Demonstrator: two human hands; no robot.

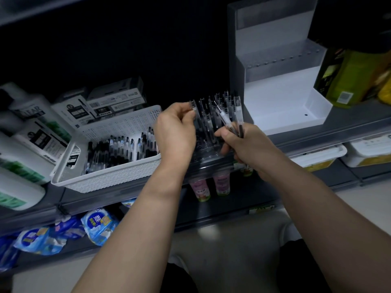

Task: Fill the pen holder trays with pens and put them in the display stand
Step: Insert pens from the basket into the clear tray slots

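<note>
A clear pen holder tray [208, 150] rests on the grey shelf between my hands, with several pens standing upright in its holes. My left hand [175, 132] pinches the top of one pen [193, 105] at the tray's left side. My right hand [246, 142] grips a bundle of pens [229, 117] that fan upward over the tray's right side. A white perforated basket [127, 127] to the left holds many loose pens. The white stepped display stand [281, 89] stands behind and to the right, its steps bare.
Boxes of pens and white bottles crowd the shelf's left end. Green packages stand right of the display stand. Pink cups and blue packets sit on lower shelves. My knees are at the bottom of the view.
</note>
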